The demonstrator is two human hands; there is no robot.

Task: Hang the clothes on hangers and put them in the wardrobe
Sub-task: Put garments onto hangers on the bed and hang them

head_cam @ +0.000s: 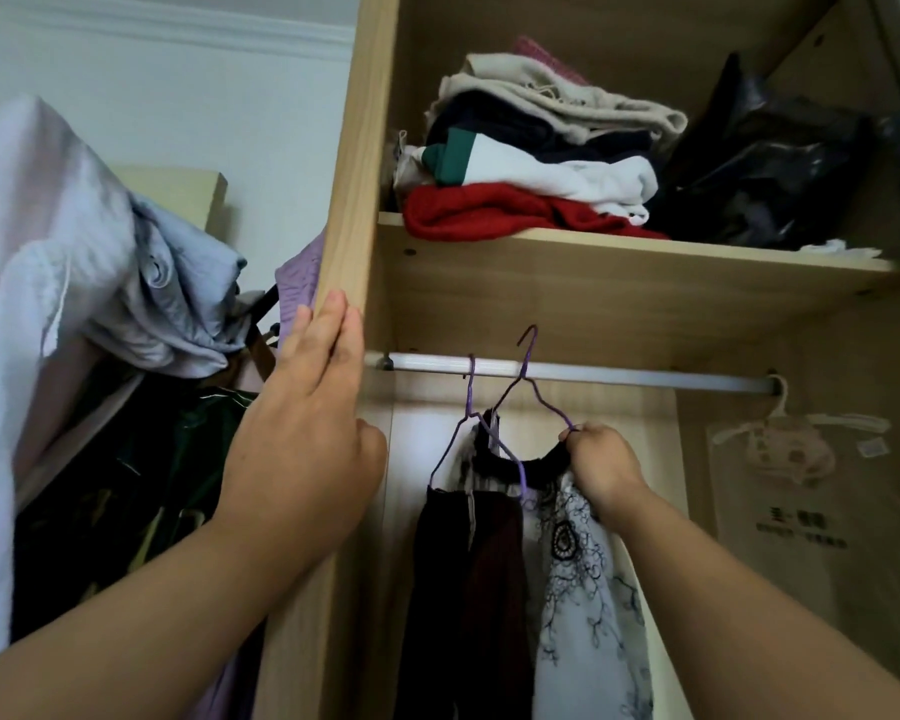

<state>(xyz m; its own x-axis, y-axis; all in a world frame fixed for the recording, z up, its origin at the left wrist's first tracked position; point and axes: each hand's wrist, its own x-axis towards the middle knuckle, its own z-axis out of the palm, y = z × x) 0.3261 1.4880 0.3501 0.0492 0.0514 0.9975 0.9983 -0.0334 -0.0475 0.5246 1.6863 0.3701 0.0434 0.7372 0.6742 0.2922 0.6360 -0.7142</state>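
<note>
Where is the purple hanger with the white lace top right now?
Head view, centre: the purple hanger is pinched by the right hand, its hook raised above the rail, just right of the dark garment's hanger already hung there.

Crumpled black plastic bag [765, 168] upper right; white wall [261, 106] with moulding [178, 23]

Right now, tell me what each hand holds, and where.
Right hand pinches the unhung purple hanger at its shoulder end. Left hand holds nothing, pressing flat on the wardrobe panel.
</note>
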